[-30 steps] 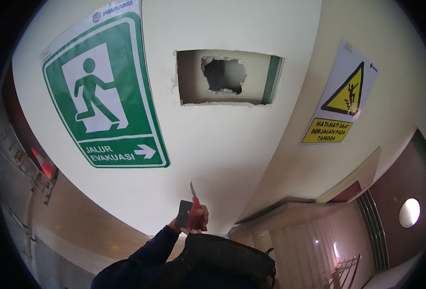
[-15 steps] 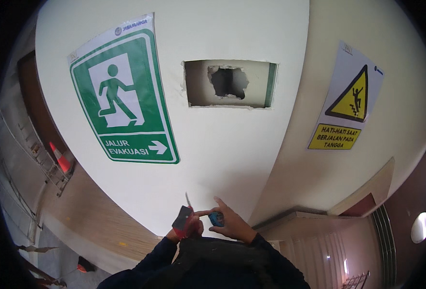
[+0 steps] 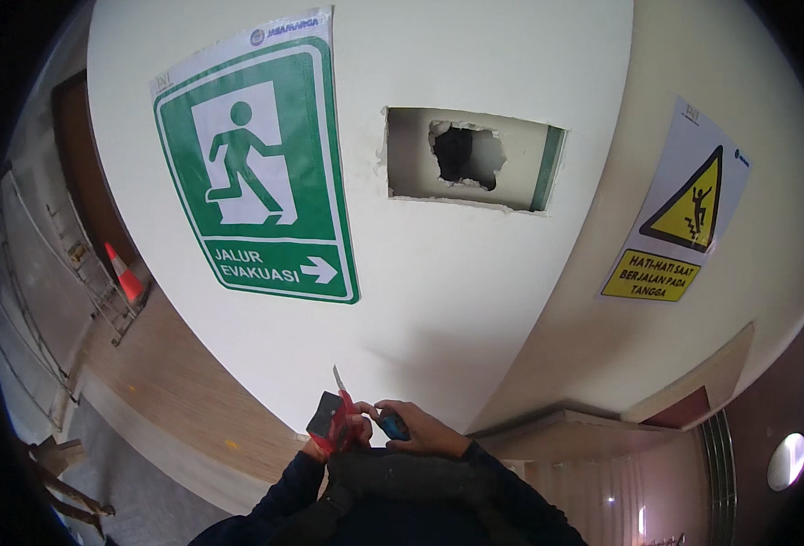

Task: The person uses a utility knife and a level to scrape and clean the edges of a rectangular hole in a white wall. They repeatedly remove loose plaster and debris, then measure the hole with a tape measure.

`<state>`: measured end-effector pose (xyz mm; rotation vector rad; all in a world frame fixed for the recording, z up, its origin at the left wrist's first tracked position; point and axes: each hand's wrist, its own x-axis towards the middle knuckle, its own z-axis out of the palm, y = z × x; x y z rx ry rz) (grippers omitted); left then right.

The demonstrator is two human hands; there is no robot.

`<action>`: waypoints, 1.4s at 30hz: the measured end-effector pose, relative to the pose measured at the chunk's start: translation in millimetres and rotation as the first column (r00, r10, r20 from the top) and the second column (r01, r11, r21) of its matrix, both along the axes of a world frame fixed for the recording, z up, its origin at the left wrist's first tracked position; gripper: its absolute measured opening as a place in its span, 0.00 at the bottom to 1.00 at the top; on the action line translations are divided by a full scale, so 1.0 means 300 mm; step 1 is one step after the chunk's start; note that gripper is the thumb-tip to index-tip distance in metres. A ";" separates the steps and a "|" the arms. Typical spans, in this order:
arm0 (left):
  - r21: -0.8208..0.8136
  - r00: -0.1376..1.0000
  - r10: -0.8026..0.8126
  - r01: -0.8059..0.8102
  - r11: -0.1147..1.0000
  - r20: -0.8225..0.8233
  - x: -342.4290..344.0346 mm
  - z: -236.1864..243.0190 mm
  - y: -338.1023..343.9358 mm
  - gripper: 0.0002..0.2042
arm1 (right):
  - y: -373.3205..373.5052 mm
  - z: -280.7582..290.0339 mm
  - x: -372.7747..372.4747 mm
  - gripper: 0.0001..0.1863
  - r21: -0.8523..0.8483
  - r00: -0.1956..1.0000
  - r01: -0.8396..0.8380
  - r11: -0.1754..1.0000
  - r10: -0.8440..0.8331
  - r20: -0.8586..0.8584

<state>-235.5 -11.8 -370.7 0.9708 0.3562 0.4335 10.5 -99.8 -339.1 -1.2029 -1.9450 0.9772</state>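
Observation:
Low in the head view, both hands are close together in front of the white wall. My left hand [image 3: 360, 431] is closed around a red-handled cutter knife [image 3: 345, 400], its thin blade tilted upward. A black-and-red block [image 3: 326, 415] is in the same grip; its kind is unclear. My right hand [image 3: 429, 431] is just beside it, fingers curled around a small rounded blue-and-black object [image 3: 391, 424], too small to name. Above them, the wall has a rectangular cut-out [image 3: 411, 173] with a ragged inner hole [image 3: 457, 153] opening into darkness.
A green evacuation sign [image 3: 261, 223] is fixed left of the cut-out, and a yellow stair-warning sign [image 3: 679, 214] on the adjoining wall. An orange-and-white cone [image 3: 127, 278] and a ladder [image 3: 93, 282] stand at left. A ledge [image 3: 557, 435] lies below at right.
My right index finger, raised before, has folded down around the blue-and-black object. Both hands sit slightly further left in the picture, while the wall and signs have shifted right.

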 end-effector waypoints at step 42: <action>0.097 0.952 0.303 -0.298 0.950 -0.047 -0.157 0.073 0.133 0.22 | 0.054 0.334 0.194 0.15 0.174 0.254 0.967 0.185 -0.742 -0.621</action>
